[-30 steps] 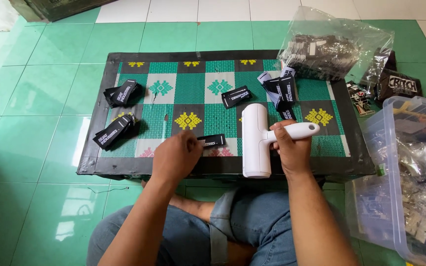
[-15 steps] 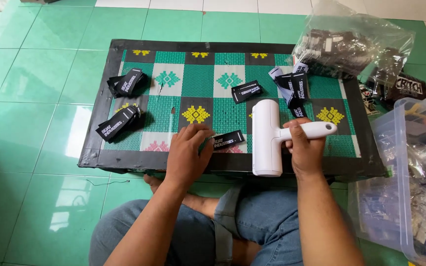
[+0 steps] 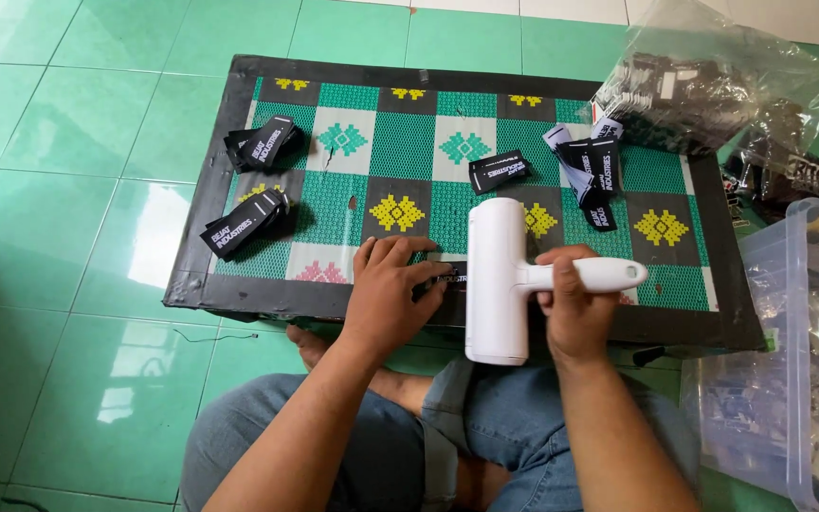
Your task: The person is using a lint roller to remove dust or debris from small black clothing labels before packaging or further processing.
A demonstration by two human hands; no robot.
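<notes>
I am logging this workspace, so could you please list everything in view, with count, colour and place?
Low table: one, black border, green patterned top, on the tiled floor.
Lint roller: one, white, at the table's near edge.
Label under fingers: one, black, near edge.
Label stacks: several, black, left, centre and right of the table.
Plastic bag: one, clear, far right corner.
Storage bin: one, clear, right.
Left hand: presses the label.
Right hand: grips the roller handle.

Bare forearms, no sleeves showing; faded blue jeans (image 3: 523, 427) on crossed legs.
</notes>
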